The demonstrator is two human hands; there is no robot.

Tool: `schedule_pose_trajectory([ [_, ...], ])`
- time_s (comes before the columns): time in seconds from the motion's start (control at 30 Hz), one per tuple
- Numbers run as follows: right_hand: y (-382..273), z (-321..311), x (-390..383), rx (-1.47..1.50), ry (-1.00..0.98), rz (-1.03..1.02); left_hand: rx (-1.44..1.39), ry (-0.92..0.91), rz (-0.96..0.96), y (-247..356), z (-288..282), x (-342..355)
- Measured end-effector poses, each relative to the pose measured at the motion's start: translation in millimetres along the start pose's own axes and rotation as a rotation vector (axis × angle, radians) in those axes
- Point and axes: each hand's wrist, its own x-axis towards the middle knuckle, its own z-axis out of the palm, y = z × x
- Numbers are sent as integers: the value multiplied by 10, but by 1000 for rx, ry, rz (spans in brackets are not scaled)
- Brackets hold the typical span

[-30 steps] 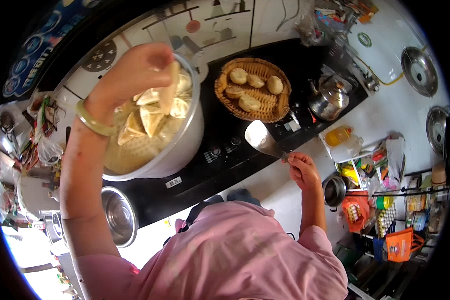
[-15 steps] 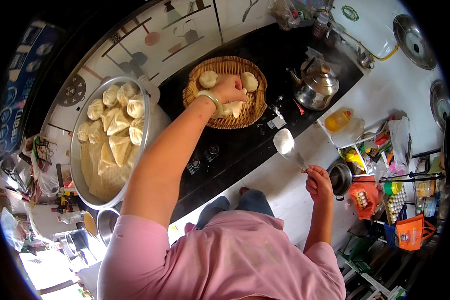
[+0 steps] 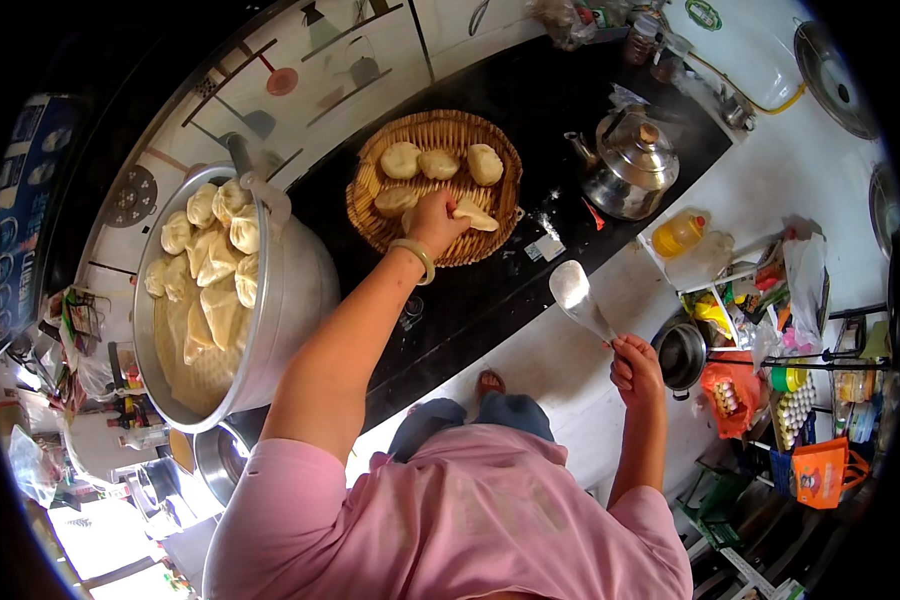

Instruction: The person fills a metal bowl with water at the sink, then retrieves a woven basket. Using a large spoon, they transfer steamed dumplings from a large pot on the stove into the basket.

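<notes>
My left hand (image 3: pixel 436 224), a bangle at its wrist, reaches into a round woven bamboo tray (image 3: pixel 365 170) on the black counter. Its fingers are closed on a pale triangular bun (image 3: pixel 476 214) at the tray's near right; part of the grip is hidden. Behind the hand sit several round buns (image 3: pixel 438 164), and one more lies partly hidden to its left. Out over the floor, my right hand (image 3: pixel 635 370) grips the handle of a metal spatula (image 3: pixel 572 290), its blade pointing up and left. A big metal steamer pot (image 3: pixel 300 300) at left holds round and triangular buns (image 3: pixel 210 255).
A steel kettle (image 3: pixel 632 165) stands on the counter right of the tray. Past the counter's right end are a bottle of yellow oil (image 3: pixel 680 233), a dark pot (image 3: pixel 680 355) and shelves with eggs (image 3: pixel 796 412) and bags. A metal basin (image 3: pixel 220 460) sits below the steamer.
My left hand has come from the tray's back toward its near side, uncovering a round bun in the back row. The right hand with the spatula has hardly moved.
</notes>
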Motion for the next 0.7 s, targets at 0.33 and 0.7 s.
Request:
schedule_pose_trajectory([
  [0.33, 85, 337, 53, -2, -68, 2, 123, 13, 150, 52, -113, -198],
  [0.7, 258, 316, -326, -7, 55, -27, 510, -163, 249, 254, -204, -156],
])
